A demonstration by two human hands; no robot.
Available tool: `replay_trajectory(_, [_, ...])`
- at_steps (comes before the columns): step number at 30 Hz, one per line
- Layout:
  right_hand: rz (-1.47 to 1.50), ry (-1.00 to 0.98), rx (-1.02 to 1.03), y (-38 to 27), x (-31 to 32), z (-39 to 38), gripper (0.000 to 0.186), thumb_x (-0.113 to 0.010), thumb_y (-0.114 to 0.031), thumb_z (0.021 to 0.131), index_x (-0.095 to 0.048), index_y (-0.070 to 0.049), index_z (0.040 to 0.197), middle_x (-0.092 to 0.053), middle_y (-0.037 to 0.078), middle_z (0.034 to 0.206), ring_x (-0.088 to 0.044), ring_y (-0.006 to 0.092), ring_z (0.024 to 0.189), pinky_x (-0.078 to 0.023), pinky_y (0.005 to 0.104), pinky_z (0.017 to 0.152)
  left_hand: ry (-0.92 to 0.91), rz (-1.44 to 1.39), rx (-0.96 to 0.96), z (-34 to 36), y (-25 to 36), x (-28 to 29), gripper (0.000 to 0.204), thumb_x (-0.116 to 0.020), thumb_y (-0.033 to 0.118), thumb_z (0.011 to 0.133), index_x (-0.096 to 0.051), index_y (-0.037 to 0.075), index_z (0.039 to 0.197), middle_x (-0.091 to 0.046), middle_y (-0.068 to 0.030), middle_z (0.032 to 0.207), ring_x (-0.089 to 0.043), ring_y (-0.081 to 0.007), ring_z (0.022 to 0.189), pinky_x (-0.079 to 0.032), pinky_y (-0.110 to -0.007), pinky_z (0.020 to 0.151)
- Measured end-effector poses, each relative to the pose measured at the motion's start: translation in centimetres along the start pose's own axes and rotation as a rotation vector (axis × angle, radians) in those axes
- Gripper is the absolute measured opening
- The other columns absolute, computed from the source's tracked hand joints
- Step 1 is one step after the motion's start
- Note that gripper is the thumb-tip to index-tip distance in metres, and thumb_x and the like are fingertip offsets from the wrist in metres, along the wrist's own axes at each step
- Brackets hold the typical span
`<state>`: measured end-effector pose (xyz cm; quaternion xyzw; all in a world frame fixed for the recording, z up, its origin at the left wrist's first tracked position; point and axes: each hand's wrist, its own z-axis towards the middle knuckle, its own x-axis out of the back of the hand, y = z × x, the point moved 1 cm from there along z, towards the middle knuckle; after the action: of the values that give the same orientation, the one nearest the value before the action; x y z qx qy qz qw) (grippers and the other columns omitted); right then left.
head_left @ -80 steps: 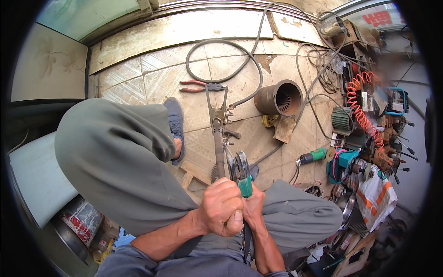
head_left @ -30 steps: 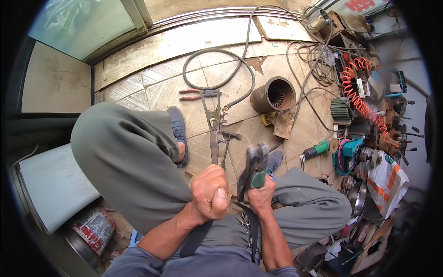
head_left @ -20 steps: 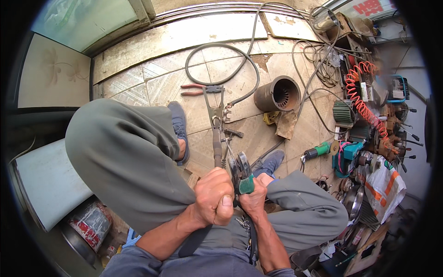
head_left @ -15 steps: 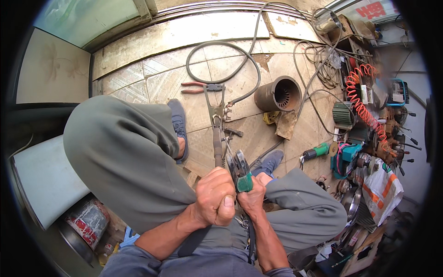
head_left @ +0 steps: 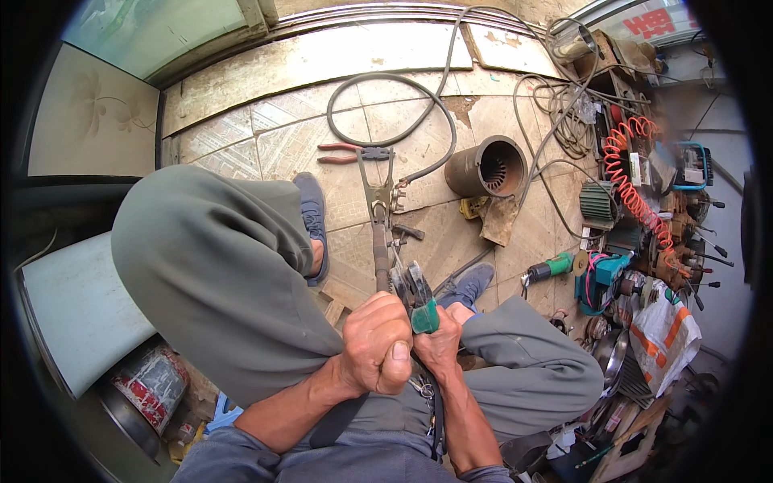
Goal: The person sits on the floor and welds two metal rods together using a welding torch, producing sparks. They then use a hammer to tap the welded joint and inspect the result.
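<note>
My left hand (head_left: 377,342) is closed in a fist around the near end of a long metal shaft with a forked end (head_left: 381,249). The fork points away from me, over the floor. Close beside it, my right hand (head_left: 439,344) grips green-handled pliers (head_left: 423,314), their dark metal jaws pointing up and forward next to the shaft. My fingers hide part of the handles. Near the fork's tip lie red-handled pliers (head_left: 340,154) on the tiles. A small hammer-like metal piece (head_left: 408,231) rests to the right of the shaft.
A rusty hollow cylinder (head_left: 489,167) stands ahead right, near a looped black cable (head_left: 331,105). Farther right are a green angle grinder (head_left: 551,267), a red coiled hose (head_left: 618,165) and cluttered machine parts. A dented red-and-grey container (head_left: 153,386) stands at lower left.
The green-handled pliers have tilted and shifted very slightly. Both hands keep their grips in nearly the same place.
</note>
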<state>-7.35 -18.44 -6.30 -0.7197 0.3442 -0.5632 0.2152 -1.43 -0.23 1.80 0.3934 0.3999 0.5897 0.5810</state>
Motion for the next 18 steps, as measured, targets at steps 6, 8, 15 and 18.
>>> replay_trajectory(6, [0.009, 0.0, -0.008, 0.0, -0.01, 0.0, 0.007, -0.068, -0.004, 0.081, -0.062, -0.003, 0.08, -0.064, 0.021, 0.069, -0.069, 0.041, 0.069, -0.051, 0.0447, 0.056, 0.004, -0.013, 0.01, -0.07, -0.07, -0.08, 0.02, -0.053, 0.012, 0.081, -0.047, 0.004, 0.064, -0.043, -0.0102, 0.063, -0.044, -0.0274, 0.054, -0.037, -0.04, 0.053])
replay_trajectory(8, [0.012, -0.001, -0.009, 0.21, -0.08, -0.02, 0.007, -0.068, -0.004, 0.081, -0.062, -0.003, 0.08, -0.064, 0.021, 0.069, -0.069, 0.0409, 0.068, -0.051, 0.0446, 0.056, 0.004, -0.013, 0.008, -0.04, -0.05, -0.12, 0.02, -0.053, 0.012, 0.081, -0.047, 0.004, 0.064, -0.043, -0.0101, 0.063, -0.043, -0.0272, 0.053, -0.037, -0.04, 0.053])
replay_trajectory(15, [0.011, -0.006, -0.016, -0.06, 0.01, 0.05, 0.007, -0.068, -0.003, 0.081, -0.062, -0.003, 0.079, -0.064, 0.02, 0.07, -0.069, 0.0406, 0.069, -0.051, 0.0439, 0.057, 0.0, -0.011, 0.006, -0.17, -0.15, -0.09, 0.02, -0.054, 0.012, 0.081, -0.047, 0.004, 0.064, -0.043, -0.0099, 0.063, -0.043, -0.027, 0.053, -0.037, -0.04, 0.053])
replay_trajectory(18, [0.005, -0.004, -0.008, -0.02, 0.03, 0.06, 0.007, -0.068, -0.003, 0.081, -0.062, -0.004, 0.079, -0.064, 0.02, 0.07, -0.069, 0.04, 0.069, -0.051, 0.0437, 0.057, -0.003, -0.012, 0.001, -0.07, -0.12, -0.11, 0.02, -0.054, 0.012, 0.081, -0.047, 0.004, 0.064, -0.043, -0.01, 0.063, -0.043, -0.0271, 0.053, -0.037, -0.04, 0.053])
